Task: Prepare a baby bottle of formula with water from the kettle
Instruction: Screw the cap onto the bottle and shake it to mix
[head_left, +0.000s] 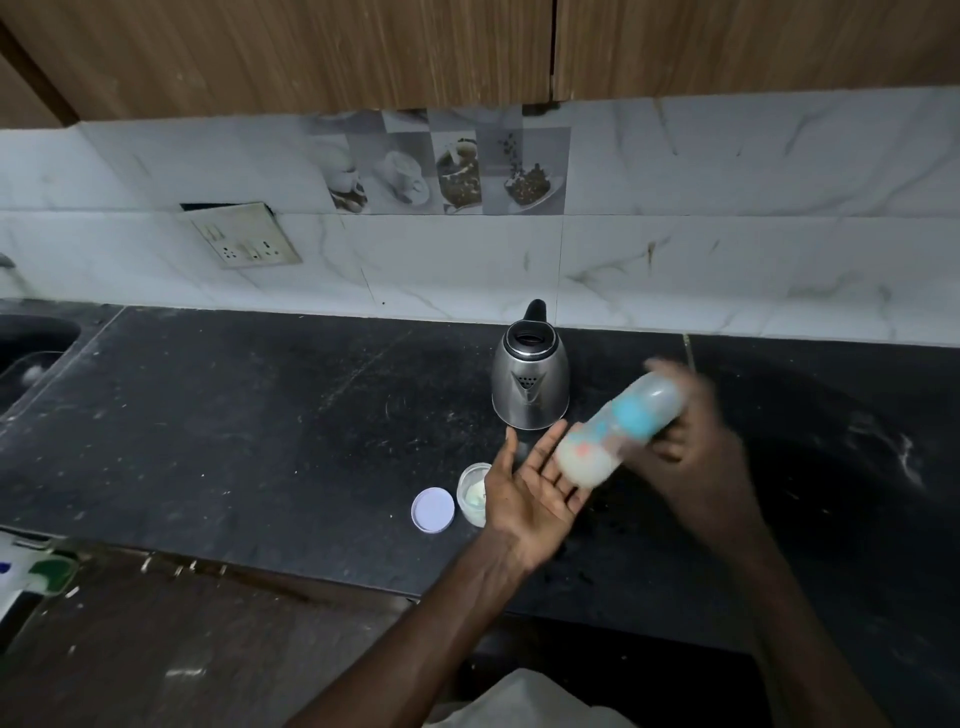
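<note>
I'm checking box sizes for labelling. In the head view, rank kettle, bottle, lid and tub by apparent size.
1. The kettle and bottle, about alike; the bottle is blurred and nearer, so unranked.
2. The lid.
3. The tub, though the left hand hides part.

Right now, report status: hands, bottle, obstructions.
Right hand grips bottle, tilted, milky inside. Left hand open, palm up, at its lower end. Kettle close behind.

Counter (234, 415): was dark, scuffed stone.
Kettle (530, 384): stood open near the wall.
Tub (471, 493): stood just beside its lid (432, 509).
</note>
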